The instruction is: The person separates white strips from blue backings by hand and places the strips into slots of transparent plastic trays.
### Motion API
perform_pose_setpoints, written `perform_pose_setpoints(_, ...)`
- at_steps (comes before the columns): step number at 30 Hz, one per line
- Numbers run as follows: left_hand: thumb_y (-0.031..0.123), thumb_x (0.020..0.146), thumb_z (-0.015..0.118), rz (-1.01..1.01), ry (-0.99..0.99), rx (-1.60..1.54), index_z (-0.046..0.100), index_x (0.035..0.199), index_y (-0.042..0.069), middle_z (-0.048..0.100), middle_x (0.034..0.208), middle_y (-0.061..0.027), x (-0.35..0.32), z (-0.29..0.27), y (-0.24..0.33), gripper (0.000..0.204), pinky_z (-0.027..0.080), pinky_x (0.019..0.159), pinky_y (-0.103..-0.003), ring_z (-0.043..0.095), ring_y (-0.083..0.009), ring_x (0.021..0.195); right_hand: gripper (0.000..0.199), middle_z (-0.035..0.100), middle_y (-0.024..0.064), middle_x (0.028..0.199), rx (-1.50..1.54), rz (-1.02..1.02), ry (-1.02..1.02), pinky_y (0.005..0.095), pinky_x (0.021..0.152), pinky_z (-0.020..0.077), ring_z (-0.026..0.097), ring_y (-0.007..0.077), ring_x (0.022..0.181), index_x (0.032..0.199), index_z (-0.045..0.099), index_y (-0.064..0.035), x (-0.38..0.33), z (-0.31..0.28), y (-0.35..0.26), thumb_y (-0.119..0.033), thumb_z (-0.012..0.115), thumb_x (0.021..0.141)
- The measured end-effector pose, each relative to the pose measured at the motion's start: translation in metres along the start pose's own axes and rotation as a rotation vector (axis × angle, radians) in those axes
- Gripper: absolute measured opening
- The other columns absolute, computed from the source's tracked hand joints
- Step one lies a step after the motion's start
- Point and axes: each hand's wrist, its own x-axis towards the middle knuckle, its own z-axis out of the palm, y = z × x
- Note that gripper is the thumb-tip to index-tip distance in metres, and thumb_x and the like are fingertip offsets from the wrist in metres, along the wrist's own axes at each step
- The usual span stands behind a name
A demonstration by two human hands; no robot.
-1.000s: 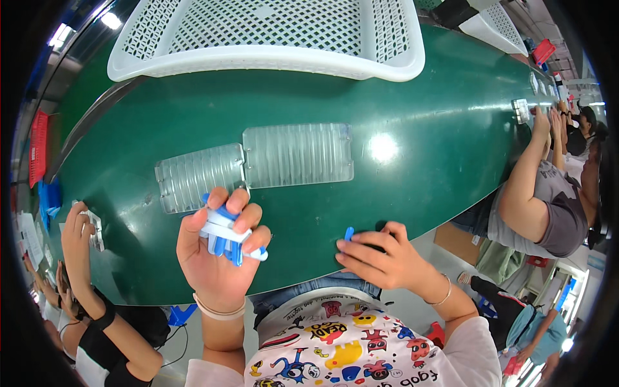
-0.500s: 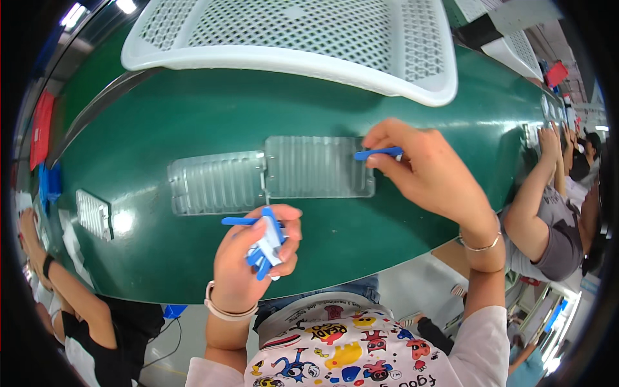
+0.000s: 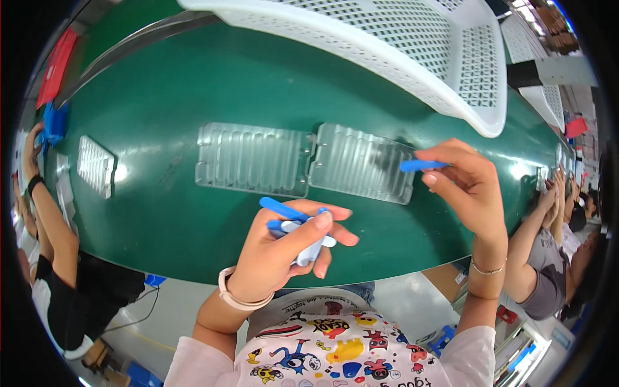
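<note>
A clear plastic clamshell tray lies opened flat on the green table, its ridged left half (image 3: 253, 160) joined to its right half (image 3: 358, 161). My right hand (image 3: 469, 187) pinches one slim blue stick (image 3: 422, 166) between thumb and fingers at the right half's outer edge. Just in front of the tray, my left hand (image 3: 277, 255) is closed round a loose bunch of small blue and white sticks (image 3: 302, 240), pointing different ways. Both halves' grooves show no sticks.
A white perforated basket (image 3: 387, 48) stands beyond the tray. Another clear ridged tray (image 3: 96, 166) lies at the left, near a blue bin (image 3: 54, 124) and a red one (image 3: 58, 66). Co-workers' arms (image 3: 55, 216) reach onto the table at both sides.
The whole view has turned, so tray and basket sit differently in it. My left hand has turned, its fingers reaching further right round the bunch. My right hand still pinches the blue stick.
</note>
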Motion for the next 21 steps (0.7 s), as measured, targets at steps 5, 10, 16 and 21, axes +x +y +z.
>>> perform_pose_setpoints(5,0.019,0.092,0.056,-0.041,-0.053,0.032,0.065,0.102,-0.006,0.067,0.081,-0.0211,0.0,0.002,0.004,0.028,0.038,0.039,-0.023,0.051,-0.0143,0.044,0.021,0.063,0.0077,0.086,-0.116,0.063,-0.011,0.021,0.061,0.0473,0.058,0.0096,0.07,0.106,0.067,0.0015,-0.007,-0.004,-0.001,-0.001,0.062,0.086)
perform_pose_setpoints(10,0.02,0.093,0.057,-0.027,-0.172,0.067,0.067,0.099,-0.005,0.067,0.078,-0.0165,0.0,-0.002,0.002,0.028,0.032,0.042,-0.021,0.043,-0.0086,0.046,0.014,0.06,0.0035,0.078,-0.151,0.295,0.087,0.0238,0.055,0.0441,0.055,0.0086,0.063,0.095,0.069,0.0015,-0.002,-0.006,-0.007,-0.004,0.067,0.083)
perform_pose_setpoints(16,0.02,0.092,0.057,-0.066,-0.16,0.089,0.067,0.098,-0.005,0.067,0.076,-0.0155,0.001,0.002,0.004,0.028,0.031,0.041,-0.02,0.041,-0.0078,0.045,0.019,0.059,0.0064,0.078,-0.651,-0.084,-0.066,0.029,0.055,0.0429,0.051,0.0148,0.059,0.091,0.065,-0.0007,0.022,-0.001,-0.013,-0.006,0.074,0.074)
perform_pose_setpoints(21,0.019,0.092,0.055,-0.031,-0.138,0.057,0.067,0.096,-0.006,0.066,0.075,-0.017,0.001,-0.002,0.0,0.027,0.031,0.041,-0.02,0.042,-0.008,0.044,0.035,0.06,0.0072,0.091,-0.568,-0.162,-0.051,0.0316,0.067,0.0477,0.056,0.0211,0.077,0.099,0.061,-0.0028,0.029,0.003,0.002,-0.013,0.078,0.07)
